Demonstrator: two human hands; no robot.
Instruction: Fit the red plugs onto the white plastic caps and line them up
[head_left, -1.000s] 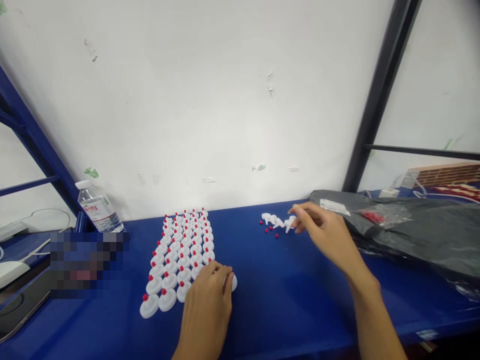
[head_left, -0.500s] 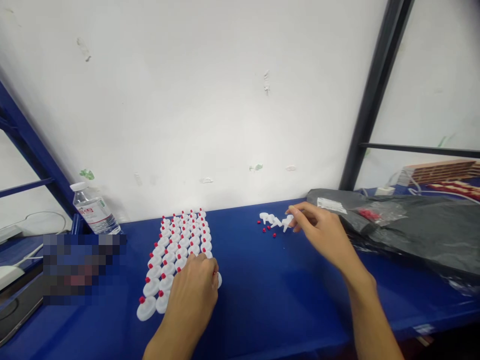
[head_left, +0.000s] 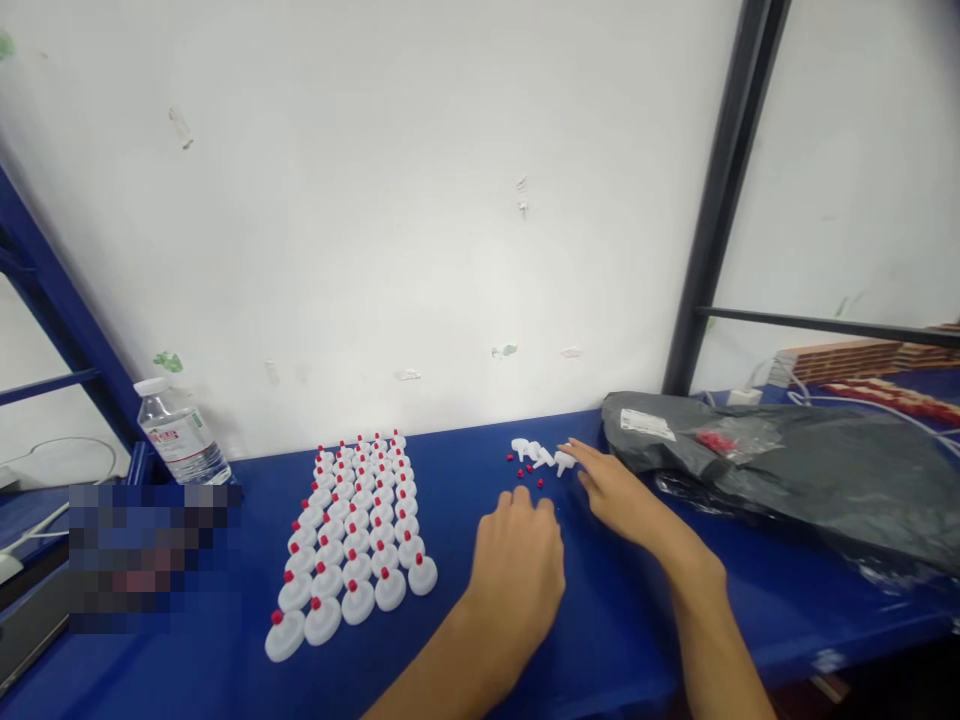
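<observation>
The loose white nozzle lids (head_left: pixel 533 450) lie in a short, uneven string near the back of the blue tabletop (head_left: pixel 465 480), its long axis running left to right, roughly along the wall (head_left: pixel 450 250). The right hand (head_left: pixel 616 493) is the nearer one: it comes in from the right, palm down, its fingers stretched out and the thumb apart from them, so the fingertips lie over or against the rightmost lid (head_left: pixel 564 461), whose spout points back toward the person; contact is hard to judge, and no clear grasp shows. From the left hand (head_left: pixel 519 560) the string is straight ahead and slightly to the right, with the loose red tip caps (head_left: pixel 540 484) scattered between, just in front of its knuckles. That hand is turned back up, fingers curled under, and whether anything sits inside them cannot be told. Well to its left stands the block of red-tipped lids (head_left: pixel 358 603), five across, its rows leading away toward the wall, while the dark plastic bag (head_left: pixel 720 480) lies beyond the right hand, on its outer side
</observation>
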